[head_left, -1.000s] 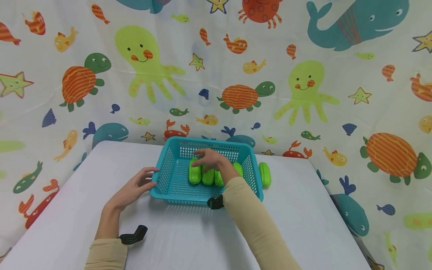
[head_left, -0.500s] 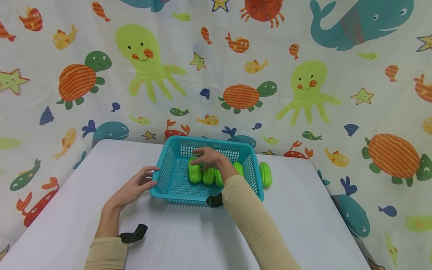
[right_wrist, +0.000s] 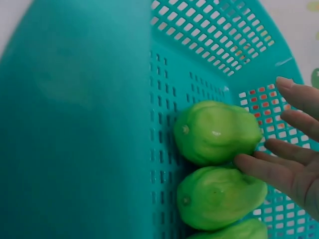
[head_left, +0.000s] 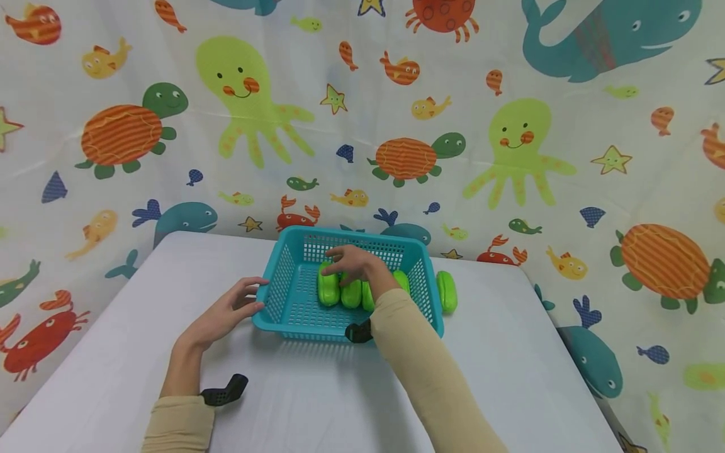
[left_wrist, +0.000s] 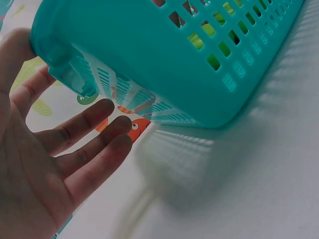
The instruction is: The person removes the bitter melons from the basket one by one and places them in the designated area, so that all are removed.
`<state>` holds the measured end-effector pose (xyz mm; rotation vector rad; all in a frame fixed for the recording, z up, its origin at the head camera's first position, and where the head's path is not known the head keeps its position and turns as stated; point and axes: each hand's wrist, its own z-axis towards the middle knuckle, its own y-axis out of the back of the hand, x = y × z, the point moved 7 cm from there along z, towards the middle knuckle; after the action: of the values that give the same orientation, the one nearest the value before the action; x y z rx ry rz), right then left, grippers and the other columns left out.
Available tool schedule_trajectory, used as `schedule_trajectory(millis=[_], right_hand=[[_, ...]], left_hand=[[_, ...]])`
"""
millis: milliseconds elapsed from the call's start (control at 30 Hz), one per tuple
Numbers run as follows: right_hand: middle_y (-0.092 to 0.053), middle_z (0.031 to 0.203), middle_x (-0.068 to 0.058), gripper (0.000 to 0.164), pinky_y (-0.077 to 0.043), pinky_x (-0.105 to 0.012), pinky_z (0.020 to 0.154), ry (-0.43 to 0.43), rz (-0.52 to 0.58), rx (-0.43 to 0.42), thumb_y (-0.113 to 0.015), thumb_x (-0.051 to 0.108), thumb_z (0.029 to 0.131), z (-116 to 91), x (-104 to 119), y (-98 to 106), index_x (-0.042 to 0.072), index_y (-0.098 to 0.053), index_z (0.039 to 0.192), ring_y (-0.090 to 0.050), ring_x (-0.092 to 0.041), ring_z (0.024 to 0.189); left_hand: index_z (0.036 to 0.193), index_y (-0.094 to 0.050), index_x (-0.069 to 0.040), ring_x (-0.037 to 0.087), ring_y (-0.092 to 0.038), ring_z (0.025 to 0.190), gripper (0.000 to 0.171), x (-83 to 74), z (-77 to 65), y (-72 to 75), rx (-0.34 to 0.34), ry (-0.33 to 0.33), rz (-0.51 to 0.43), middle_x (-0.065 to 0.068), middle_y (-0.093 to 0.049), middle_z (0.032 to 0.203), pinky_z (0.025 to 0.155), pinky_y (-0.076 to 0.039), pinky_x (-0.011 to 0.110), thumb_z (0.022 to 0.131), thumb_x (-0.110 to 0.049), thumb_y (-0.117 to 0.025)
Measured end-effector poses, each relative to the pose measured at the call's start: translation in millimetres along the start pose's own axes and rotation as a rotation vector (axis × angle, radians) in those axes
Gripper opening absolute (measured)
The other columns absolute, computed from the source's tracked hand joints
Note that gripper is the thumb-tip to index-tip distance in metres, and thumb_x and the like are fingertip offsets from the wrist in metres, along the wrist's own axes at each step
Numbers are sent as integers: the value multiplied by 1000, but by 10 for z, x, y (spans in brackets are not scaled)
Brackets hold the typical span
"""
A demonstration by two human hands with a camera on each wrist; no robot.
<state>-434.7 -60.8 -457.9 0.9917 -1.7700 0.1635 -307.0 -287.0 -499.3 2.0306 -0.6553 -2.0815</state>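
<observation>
A teal plastic basket [head_left: 306,332] holds several oblong green fruits [head_left: 328,290], papaya-like, lying side by side. My left hand [head_left: 223,311] is at the basket's left end. In the left wrist view its thumb [left_wrist: 17,44] and forefinger meet the rim, while the other fingers stretch out beside the wall. Over the fruits hovers my right hand [head_left: 354,263], fingers spread and nothing gripped. The right wrist view shows its thumb [right_wrist: 264,170] right by the gap between the leftmost fruit [right_wrist: 214,132] and its neighbour [right_wrist: 219,196].
Another green fruit [head_left: 447,292] lies on the white table [head_left: 504,352], just outside the basket's right wall. A patterned sea-animal curtain [head_left: 340,63] hangs behind the table. Black wrist cameras [head_left: 225,390] extend from both sleeves.
The head view has shifted slightly. Both hands, the basket and the fruits keep the same places relative to one another.
</observation>
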Motion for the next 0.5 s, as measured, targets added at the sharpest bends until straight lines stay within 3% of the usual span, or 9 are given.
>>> schedule_trajectory(millis=[500], right_hand=[[-29,156,-17,64,-50,-48,97,11,104,26,-68,9,92,-136,-96,-77,8,-39,149,-36,-36,138]], left_hand=[[148,-34,-20,51,-32,136,58,-114,-243,-197,-27,15,-21,27,-29,152,102,-32,70,98,-36,-58]])
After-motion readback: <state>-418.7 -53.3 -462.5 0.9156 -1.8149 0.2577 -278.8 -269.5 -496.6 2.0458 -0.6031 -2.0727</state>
